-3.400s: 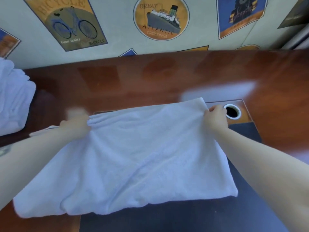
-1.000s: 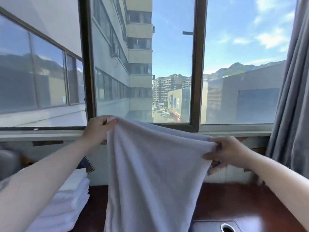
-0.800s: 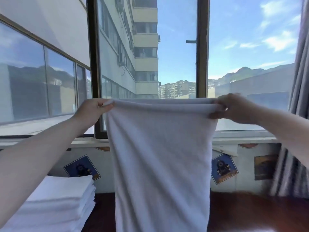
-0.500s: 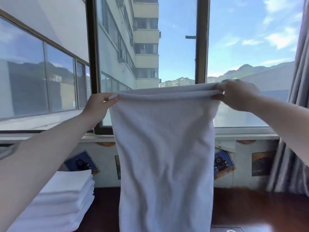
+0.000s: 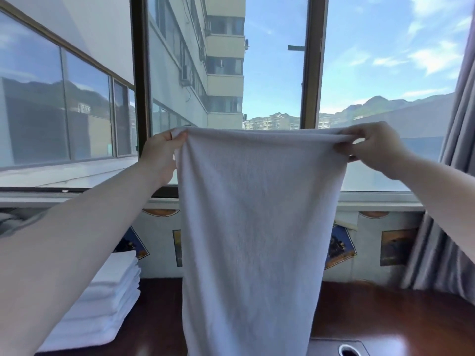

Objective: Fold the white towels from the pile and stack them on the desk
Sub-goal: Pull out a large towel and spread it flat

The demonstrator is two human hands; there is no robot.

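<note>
On the left, a stack of folded towels [image 5: 102, 301] is seen on the dark wooden desk [image 5: 385, 312]; about four layers can be counted, though the bottom ones blur together. Beside it, the left hand [image 5: 160, 156] is closed in a pinch on the top left corner of one white towel [image 5: 252, 240], which is held up in front of the window [image 5: 272, 73]. The cloth hangs straight down between the hands, its lower end hidden below the frame, so it cannot be told whether it touches the desk. At the right, the right hand [image 5: 370, 147] is curled round the opposite top corner, with the edge bunched between thumb and fingers. Further right, a grey curtain [image 5: 447, 227] is seen, and a round cable hole [image 5: 350, 350] is set in the desk near the bottom edge.

The step in hand is judged to be the next fold. It would be done well if the top edge were kept taut and level, the two corners brought together evenly, and the hanging sides lined up before the cloth is laid flat.

Counted: one towel in hand, one stack, two hands, one curtain, one cable hole.
</note>
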